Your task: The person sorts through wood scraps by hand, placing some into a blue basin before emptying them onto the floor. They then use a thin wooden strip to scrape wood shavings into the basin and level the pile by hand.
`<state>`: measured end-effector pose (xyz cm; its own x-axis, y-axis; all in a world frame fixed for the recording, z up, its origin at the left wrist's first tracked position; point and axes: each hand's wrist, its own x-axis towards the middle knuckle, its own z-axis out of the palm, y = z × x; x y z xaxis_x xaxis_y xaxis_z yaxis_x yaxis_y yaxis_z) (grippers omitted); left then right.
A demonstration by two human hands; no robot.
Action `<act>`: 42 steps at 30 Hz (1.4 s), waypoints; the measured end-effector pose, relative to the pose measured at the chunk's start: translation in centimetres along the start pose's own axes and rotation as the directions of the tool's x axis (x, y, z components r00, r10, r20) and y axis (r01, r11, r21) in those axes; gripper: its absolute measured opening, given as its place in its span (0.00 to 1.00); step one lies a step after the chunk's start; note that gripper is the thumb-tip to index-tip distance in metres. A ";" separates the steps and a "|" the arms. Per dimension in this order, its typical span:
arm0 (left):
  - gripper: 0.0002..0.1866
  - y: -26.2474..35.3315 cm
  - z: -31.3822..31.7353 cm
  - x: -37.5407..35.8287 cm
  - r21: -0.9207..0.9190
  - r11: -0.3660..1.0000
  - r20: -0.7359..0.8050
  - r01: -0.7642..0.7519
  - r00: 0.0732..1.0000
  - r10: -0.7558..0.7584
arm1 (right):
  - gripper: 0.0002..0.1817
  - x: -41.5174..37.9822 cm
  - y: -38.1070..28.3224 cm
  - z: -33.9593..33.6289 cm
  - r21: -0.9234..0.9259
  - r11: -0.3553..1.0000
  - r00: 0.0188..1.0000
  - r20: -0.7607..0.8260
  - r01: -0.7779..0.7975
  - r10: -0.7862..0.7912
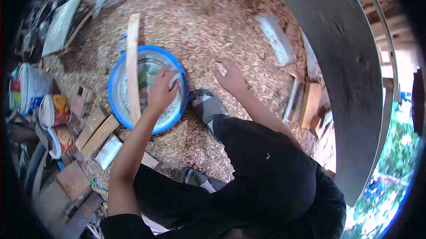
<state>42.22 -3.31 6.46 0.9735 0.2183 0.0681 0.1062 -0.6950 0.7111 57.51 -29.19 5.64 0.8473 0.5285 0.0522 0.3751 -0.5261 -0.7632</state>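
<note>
A round blue-rimmed basin point(185, 89) stands on the floor, with a long pale wooden strip point(132, 61) lying across its left side. Over the basin's right part is my left hand point(164, 87), its fingers curved and apart, with nothing visible between them. To the right of the basin, above the wood shavings, my right hand point(230, 77) is held with thumb and fingers spread in a curve, holding nothing. What lies inside the basin is blurred, partly greenish, and partly hidden by my left hand.
Wood shavings point(199, 26) cover the floor. Buckets point(37, 86) and wood blocks point(100, 132) lie at the left. Boards point(276, 39) and an orange-brown block point(310, 105) lie at the right, beside a large dark plank point(346, 70). My feet are below the basin.
</note>
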 end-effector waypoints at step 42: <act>0.18 -3.2 -8.0 -0.2 -0.799 0.497 -0.019 0.339 0.811 -0.584 | 0.20 1.7 -11.3 11.1 0.447 0.877 0.845 0.526 -0.178 -0.097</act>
<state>40.11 4.32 9.80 0.7241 0.5960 -0.3470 0.2215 0.2756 0.9354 50.58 -14.98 7.23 0.4816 0.8480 -0.2212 0.0097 -0.2576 -0.9662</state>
